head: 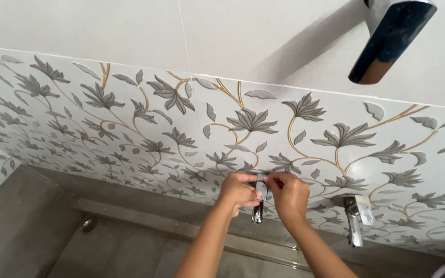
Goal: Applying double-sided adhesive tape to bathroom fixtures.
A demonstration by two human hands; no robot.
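My left hand [237, 194] and my right hand [289, 195] meet at a small chrome tap [258, 211] fixed low on the leaf-patterned tile wall [130, 123]. Both hands pinch at the top of the tap, where a shiny film or wrap shows between the fingers. The tap's spout hangs down below the hands. Its upper part is hidden by my fingers.
A second chrome tap [355, 219] with a shiny wrapped top sits on the wall to the right. A chrome spout [392, 38] juts out at the upper right. Below lie a grey floor, a raised ledge [181, 226] and a round drain [88, 224].
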